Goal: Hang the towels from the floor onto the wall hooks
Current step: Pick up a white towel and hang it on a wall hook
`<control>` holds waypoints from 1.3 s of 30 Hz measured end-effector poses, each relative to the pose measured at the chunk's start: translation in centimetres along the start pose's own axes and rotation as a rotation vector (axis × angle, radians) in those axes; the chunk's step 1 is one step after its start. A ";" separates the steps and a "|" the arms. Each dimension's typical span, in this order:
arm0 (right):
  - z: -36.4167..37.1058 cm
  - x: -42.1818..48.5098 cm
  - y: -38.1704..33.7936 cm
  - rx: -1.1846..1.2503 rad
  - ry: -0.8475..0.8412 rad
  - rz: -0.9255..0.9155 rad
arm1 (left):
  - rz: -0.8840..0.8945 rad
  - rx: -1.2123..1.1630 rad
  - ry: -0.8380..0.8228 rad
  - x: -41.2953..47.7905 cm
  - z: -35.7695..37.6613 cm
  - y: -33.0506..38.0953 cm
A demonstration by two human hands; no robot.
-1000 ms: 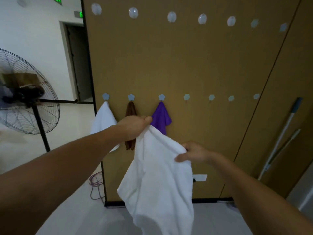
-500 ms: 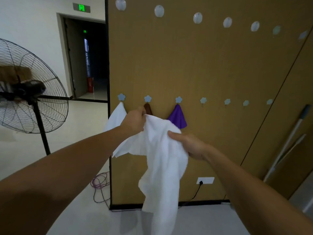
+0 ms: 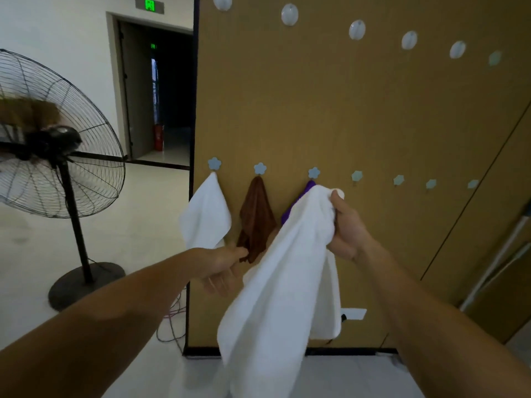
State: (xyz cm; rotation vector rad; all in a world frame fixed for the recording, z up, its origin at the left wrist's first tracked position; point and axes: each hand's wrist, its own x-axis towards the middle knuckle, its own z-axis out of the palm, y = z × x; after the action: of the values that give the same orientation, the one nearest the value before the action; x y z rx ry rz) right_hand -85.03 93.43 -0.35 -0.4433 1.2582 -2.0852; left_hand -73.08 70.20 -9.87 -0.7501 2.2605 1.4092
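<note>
My right hand (image 3: 347, 234) grips the bunched top of a large white towel (image 3: 281, 282) and holds it up against the brown wall panel, just below and left of a bare blue flower hook (image 3: 357, 176). The towel hangs down in front of me. My left hand (image 3: 224, 265) sits lower, at the towel's left edge, blurred; whether it holds the cloth is unclear. On the three hooks to the left hang a white towel (image 3: 205, 214), a brown towel (image 3: 257, 216) and a purple towel (image 3: 309, 186), the last mostly hidden behind the held towel.
More bare flower hooks (image 3: 398, 180) run rightward, and round hooks (image 3: 357, 29) line the panel's top. A standing fan (image 3: 51, 145) is at the left with a cable (image 3: 172, 326) on the floor. Mop handles (image 3: 500, 254) lean at the right. A wall outlet (image 3: 355, 313) sits low.
My right hand took the towel's top and raised it right toward the fourth hook. My left hand let go of the top and dropped lower. The view moved closer to the panel.
</note>
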 end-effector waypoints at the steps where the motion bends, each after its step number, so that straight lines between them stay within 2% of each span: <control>1: 0.1 0.2 -0.3 0.008 -0.022 0.006 | -0.005 -0.067 0.001 0.2 0.1 -0.1; 7: 0.5 1.2 -2.2 0.038 -0.113 -0.004 | 0.082 -0.355 0.099 1.2 0.1 1.8; 12: 0.0 1.3 -3.7 0.097 -0.151 -0.086 | 0.099 -0.441 0.048 1.6 1.3 3.8; 17: -0.5 1.6 -4.7 0.146 -0.142 -0.129 | 0.110 -0.609 0.035 2.1 2.4 5.1; 23: -1.5 1.9 -4.9 0.152 -0.136 -0.148 | 0.229 -0.869 0.062 2.2 2.1 5.1; 27: -2.3 2.1 -4.9 0.030 -0.025 -0.080 | 0.286 -1.016 0.126 1.3 1.9 6.1; 29: -3.2 1.9 -5.1 -0.123 0.099 -0.024 | 0.261 -1.000 0.307 0.4 0.5 6.9; 31: -4.7 1.5 -5.3 -0.274 0.251 -0.002 | 0.228 -0.884 0.517 -0.2 -1.8 7.2; 33: -6.4 1.2 -5.2 -0.318 0.358 0.024 | 0.209 -0.753 0.659 -0.6 -4.2 7.1; 36: -7.7 1.0 -4.6 -0.302 0.373 0.049 | 0.211 -0.622 0.669 -1.3 -6.3 7.2; 39: -7.5 1.3 -4.2 -0.252 0.325 0.057 | 0.195 -0.469 0.600 -2.5 -7.0 7.8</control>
State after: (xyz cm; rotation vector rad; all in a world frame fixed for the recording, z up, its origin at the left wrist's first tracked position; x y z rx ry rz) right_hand -91.89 98.84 -0.36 -0.1766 1.7129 -2.0125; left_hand -76.16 67.24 0.04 -1.2689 2.5004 2.0706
